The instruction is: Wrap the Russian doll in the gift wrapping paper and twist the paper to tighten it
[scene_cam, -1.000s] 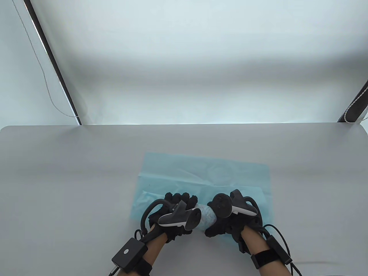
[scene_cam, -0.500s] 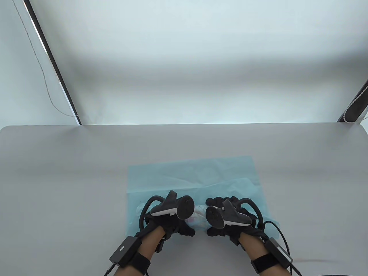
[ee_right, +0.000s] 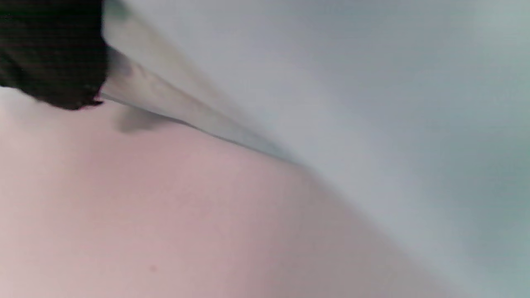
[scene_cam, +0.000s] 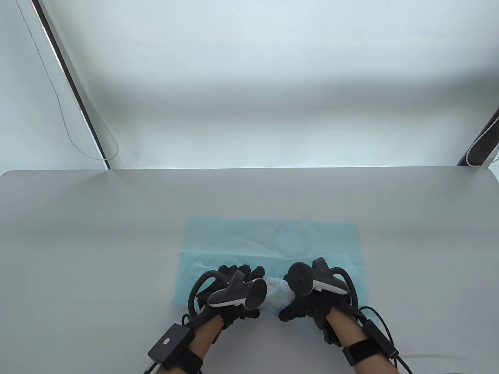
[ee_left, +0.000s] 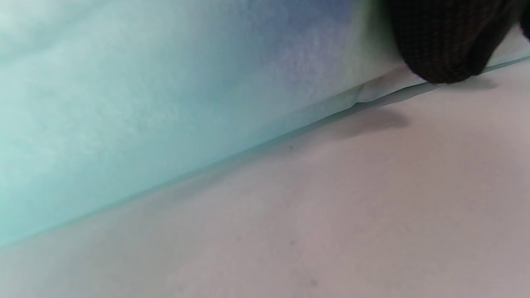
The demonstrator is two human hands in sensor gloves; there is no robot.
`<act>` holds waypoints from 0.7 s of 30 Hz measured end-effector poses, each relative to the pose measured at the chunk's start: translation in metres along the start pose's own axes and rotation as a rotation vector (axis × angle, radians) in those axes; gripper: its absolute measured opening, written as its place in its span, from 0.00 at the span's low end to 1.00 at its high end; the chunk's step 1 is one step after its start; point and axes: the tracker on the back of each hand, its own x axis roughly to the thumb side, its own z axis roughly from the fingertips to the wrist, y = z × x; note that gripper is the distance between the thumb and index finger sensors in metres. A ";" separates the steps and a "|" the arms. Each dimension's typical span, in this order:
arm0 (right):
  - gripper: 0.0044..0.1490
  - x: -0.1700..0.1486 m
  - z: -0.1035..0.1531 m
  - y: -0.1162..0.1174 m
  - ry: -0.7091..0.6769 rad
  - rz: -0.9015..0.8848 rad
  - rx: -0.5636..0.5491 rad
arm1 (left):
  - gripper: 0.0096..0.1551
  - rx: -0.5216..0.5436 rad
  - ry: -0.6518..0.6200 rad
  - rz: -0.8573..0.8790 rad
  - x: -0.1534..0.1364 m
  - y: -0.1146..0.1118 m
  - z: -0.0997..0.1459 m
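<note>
since half a second ago, the thin pale-blue wrapping paper [scene_cam: 273, 237] shifted right on the smooth grey table [scene_cam: 78, 233]. both gloved hands, left hand [scene_cam: 230, 294] and right hand [scene_cam: 312, 300], curl their grip around the rounded, paper-covered russian doll [scene_cam: 277, 294].

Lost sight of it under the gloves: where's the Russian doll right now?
In the table view, the Russian doll lies near the table's front edge, between the left hand and right hand, partly rolled in the blue paper.
</note>
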 end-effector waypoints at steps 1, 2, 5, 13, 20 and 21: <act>0.71 0.001 0.001 0.000 -0.008 0.020 -0.017 | 0.68 -0.002 -0.002 0.014 -0.002 0.000 0.000; 0.71 0.001 0.002 0.001 -0.025 0.049 -0.042 | 0.68 -0.013 -0.009 0.039 -0.004 0.000 -0.001; 0.72 0.003 0.003 0.002 -0.096 0.107 -0.125 | 0.69 -0.060 -0.028 0.103 -0.010 -0.001 -0.003; 0.71 0.002 0.002 0.001 -0.158 0.105 -0.168 | 0.67 -0.141 -0.048 0.224 -0.020 -0.005 -0.003; 0.70 -0.004 -0.001 0.001 -0.095 -0.041 -0.084 | 0.69 -0.092 -0.041 0.075 -0.002 -0.002 -0.001; 0.70 -0.006 -0.001 0.002 -0.089 -0.057 -0.075 | 0.69 -0.079 -0.042 0.060 0.000 -0.002 -0.002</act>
